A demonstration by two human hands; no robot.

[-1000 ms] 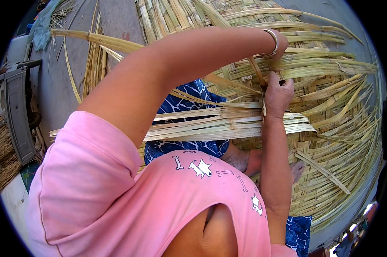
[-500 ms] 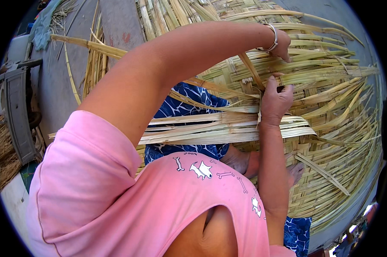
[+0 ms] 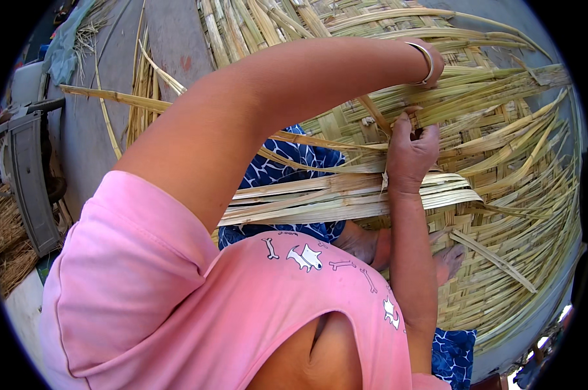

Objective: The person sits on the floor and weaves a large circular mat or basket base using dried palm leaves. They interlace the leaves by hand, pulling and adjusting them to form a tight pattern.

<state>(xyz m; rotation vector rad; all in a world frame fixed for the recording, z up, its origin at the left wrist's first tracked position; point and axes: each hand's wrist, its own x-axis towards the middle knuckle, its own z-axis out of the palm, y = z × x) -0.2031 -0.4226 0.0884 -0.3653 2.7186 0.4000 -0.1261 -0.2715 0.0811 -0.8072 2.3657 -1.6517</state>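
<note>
A large mat of woven split-cane strips point(image 3: 502, 260) spreads in front of me. Across it reaches my left hand point(image 3: 430, 62), a metal bangle point(image 3: 429, 64) at its wrist. It curls downward over the loose greenish strips point(image 3: 495, 91), its fingertips hidden. Just nearer, my right hand point(image 3: 414, 153) is bent with thumb and fingers closed at the edge of these strips. A brown strip point(image 3: 375, 116) slants up from beside the right hand, under my left forearm. By my right wrist lies a bundle of pale, flat strips point(image 3: 320, 198), partly across my lap.
My bare foot point(image 3: 449, 260) rests on the mat. A short loose strip point(image 3: 495, 260) lies near it. Longer canes point(image 3: 141, 97) lie on the grey floor point(image 3: 177, 39) to the left. A grey metal frame point(image 3: 30, 182) stands at the far left, with straw point(image 3: 11, 240) beside it.
The greenish strips at the far right have swung away from me and drawn closer together. My left hand has moved slightly farther off, and my right hand slightly left.
</note>
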